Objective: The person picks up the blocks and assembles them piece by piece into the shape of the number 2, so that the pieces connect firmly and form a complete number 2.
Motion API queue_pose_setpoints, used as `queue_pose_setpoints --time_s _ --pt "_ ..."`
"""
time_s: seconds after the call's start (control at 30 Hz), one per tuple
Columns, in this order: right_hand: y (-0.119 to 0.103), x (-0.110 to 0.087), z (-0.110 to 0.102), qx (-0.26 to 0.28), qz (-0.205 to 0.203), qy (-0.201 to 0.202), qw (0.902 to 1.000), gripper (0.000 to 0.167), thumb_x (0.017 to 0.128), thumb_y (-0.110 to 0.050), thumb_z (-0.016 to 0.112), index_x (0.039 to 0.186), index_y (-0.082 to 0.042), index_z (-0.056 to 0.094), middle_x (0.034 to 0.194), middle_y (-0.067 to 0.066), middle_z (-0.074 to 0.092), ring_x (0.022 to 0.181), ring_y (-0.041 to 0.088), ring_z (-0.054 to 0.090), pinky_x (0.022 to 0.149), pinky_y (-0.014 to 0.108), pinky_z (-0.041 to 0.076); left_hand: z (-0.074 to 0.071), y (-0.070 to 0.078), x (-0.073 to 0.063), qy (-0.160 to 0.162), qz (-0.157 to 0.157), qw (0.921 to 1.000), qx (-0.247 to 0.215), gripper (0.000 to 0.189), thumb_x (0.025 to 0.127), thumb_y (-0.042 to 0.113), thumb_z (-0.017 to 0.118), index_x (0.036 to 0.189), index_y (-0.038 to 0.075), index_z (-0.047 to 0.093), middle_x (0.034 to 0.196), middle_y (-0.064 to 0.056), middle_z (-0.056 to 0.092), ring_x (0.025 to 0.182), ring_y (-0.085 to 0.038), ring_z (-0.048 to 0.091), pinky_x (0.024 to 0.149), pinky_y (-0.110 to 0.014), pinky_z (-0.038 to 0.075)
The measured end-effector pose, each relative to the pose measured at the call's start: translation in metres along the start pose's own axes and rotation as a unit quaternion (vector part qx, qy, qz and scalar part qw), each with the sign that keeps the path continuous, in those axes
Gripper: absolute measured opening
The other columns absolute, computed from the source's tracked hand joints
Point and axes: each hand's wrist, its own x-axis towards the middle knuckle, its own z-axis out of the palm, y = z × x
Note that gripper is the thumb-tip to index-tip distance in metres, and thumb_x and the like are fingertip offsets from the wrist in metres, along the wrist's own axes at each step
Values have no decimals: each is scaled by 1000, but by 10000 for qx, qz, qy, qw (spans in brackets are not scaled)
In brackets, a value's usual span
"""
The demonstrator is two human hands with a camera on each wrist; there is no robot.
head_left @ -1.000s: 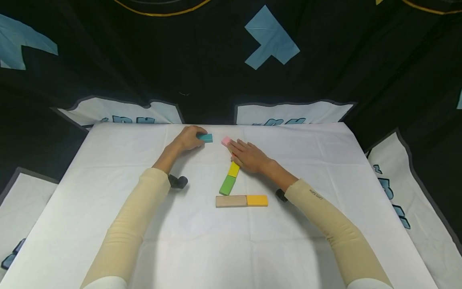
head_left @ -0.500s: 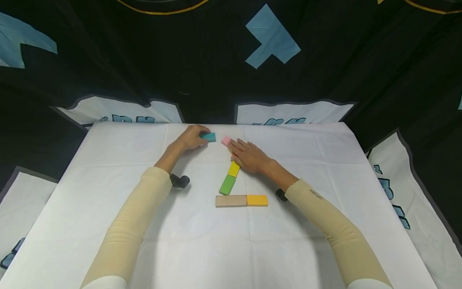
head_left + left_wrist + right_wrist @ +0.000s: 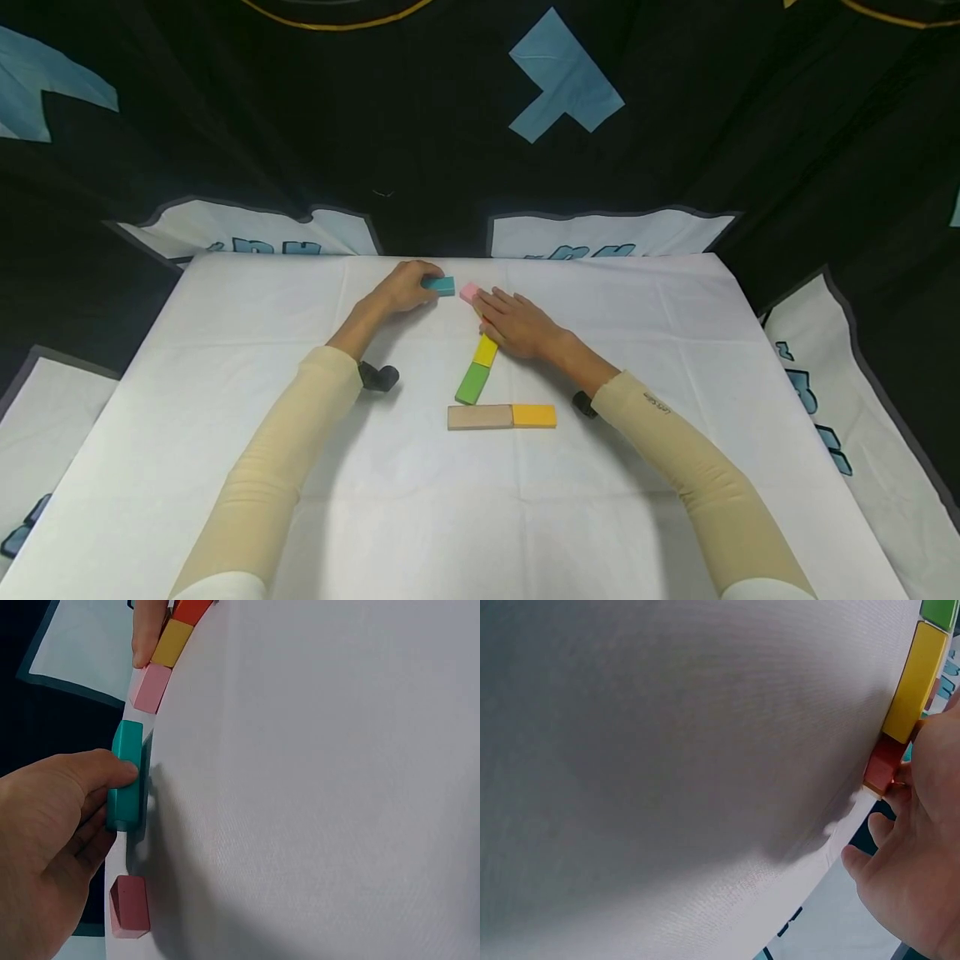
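My left hand (image 3: 408, 286) pinches a teal block (image 3: 444, 286) between thumb and fingers near the far table edge. In the left wrist view the teal block stands a small gap from a pink block (image 3: 152, 688) at the top end of a curved row. My right hand (image 3: 521, 327) lies with extended fingers over the row's upper part, touching blocks there. A red block (image 3: 883, 763), mostly under that hand in the head view, shows in the right wrist view. Below it come a yellow block (image 3: 486, 351) and a green block (image 3: 473, 383).
A tan block (image 3: 480, 417) and an orange-yellow block (image 3: 534, 416) lie end to end below the row. A second pink block (image 3: 131, 906) sits beside my left hand. White cloth covers the table (image 3: 420, 517); a dark curtain (image 3: 435, 158) hangs behind its far edge.
My left hand has moved the teal block rightward, narrowing the gap to the pink block. My right hand has stayed in place on the row.
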Motion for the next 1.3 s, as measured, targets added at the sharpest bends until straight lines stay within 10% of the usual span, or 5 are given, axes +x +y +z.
queue_pose_setpoints --time_s 1.3 --pt "0 0 0 32 26 -5 10000 62 109 -40 35 161 -13 16 166 4 14 151 27 11 120 49 14 8 9 1 -56 -38 9999 111 38 94 4 62 131 -3 61 134 -19 59 123 -32 52 112 -43 36"
